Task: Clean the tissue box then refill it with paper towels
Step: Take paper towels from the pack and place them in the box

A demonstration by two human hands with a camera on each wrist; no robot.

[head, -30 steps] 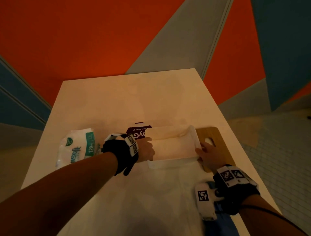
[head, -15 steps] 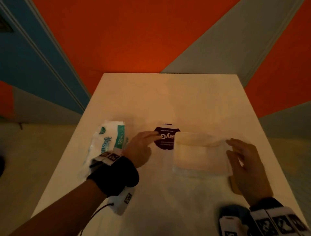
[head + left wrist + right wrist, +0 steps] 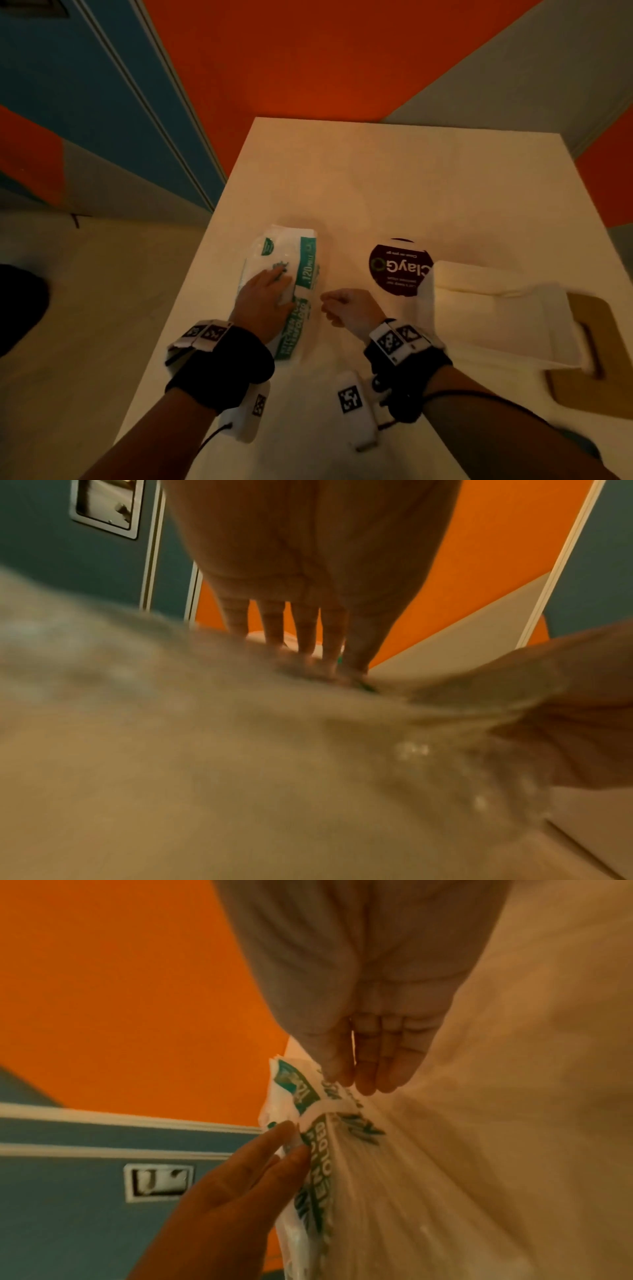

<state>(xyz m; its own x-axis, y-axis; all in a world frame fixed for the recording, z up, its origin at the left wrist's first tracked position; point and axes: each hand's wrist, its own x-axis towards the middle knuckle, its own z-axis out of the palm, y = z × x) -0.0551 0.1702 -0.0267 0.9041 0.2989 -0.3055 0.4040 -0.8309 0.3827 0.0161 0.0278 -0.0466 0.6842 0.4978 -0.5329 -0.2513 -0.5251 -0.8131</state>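
A white and green paper towel pack (image 3: 303, 270) lies on the table's left part. My left hand (image 3: 270, 287) presses flat on top of it with straight fingers (image 3: 306, 639). My right hand (image 3: 330, 305) is beside the pack's right edge and its thumb and fingertips (image 3: 363, 1080) pinch the plastic wrapper (image 3: 329, 1123). The open white tissue box (image 3: 496, 308) stands to the right, apart from both hands, partly on a wooden lid (image 3: 592, 346).
A dark round wipes pack (image 3: 399, 267) lies between the towel pack and the tissue box. The cream table (image 3: 376, 178) ends close to the left of the towel pack. Orange and blue walls stand behind.
My left hand moved left from the wipes pack onto the paper towel pack. My right hand let go of the tissue box and came across to the pack's wrapper. The view turned left.
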